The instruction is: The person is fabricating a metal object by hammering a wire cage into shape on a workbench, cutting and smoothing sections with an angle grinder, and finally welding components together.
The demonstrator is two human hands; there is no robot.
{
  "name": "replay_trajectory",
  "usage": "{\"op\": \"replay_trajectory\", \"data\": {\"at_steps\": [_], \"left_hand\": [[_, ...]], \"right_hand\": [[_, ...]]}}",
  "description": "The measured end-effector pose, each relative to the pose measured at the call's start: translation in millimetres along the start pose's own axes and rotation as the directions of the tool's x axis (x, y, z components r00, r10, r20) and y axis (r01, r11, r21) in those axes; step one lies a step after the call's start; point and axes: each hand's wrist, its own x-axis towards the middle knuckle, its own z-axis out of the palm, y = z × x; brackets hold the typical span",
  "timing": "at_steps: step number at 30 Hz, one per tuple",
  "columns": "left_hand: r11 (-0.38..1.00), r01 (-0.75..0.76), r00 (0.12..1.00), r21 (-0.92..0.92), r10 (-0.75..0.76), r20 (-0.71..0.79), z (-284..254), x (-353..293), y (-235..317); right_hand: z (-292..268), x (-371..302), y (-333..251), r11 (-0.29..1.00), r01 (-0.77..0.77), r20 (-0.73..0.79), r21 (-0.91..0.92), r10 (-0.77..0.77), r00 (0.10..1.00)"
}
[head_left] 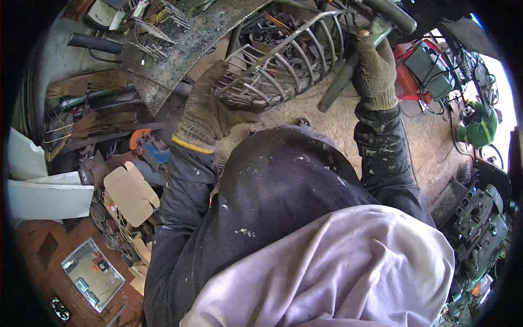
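My left hand [202, 109], in a knitted work glove with a yellow cuff edge, is closed around the near left end of a curved metal cage [272, 84] made of bent rods. The cage slants up to the right in front of me, its far end close to the work table. In the same kind of glove, my right hand [376, 71] grips a hammer by its handle [339, 84]. The hammer's head [395, 16] points up above the fist, right of the cage's far end, and the handle's end sticks out below.
Thin rods [155, 32] lie on a dirty metal table [169, 65]. Scrap, a cardboard piece [131, 193] and a blue-orange tool [152, 150] are piled left. A red-and-grey machine [427, 71] with cables stands right. Beyond it is a person in green [479, 125].
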Motion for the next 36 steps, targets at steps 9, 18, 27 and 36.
{"op": "replay_trajectory", "data": {"at_steps": [9,18,27,36], "left_hand": [[0.77,-0.031,0.858,0.638,0.348,-0.378,-16,1,-2],[-0.239,-0.481,0.71,0.843,0.459,0.535,34,1,27],[0.403,-0.112,0.97,0.909,0.244,0.011,54,4,41],[0.455,-0.001,0.994,0.89,0.1,-0.05,69,12,33]], "right_hand": [[-3,-1,1,0.984,-0.141,-0.079,0.109,0.15,0.986],[5,-9,4,0.953,-0.246,-0.071,0.177,0.262,0.963],[-3,-16,8,0.914,-0.323,-0.026,0.245,0.339,0.941],[-6,-17,9,0.948,-0.286,-0.085,0.143,0.299,0.95]]}}
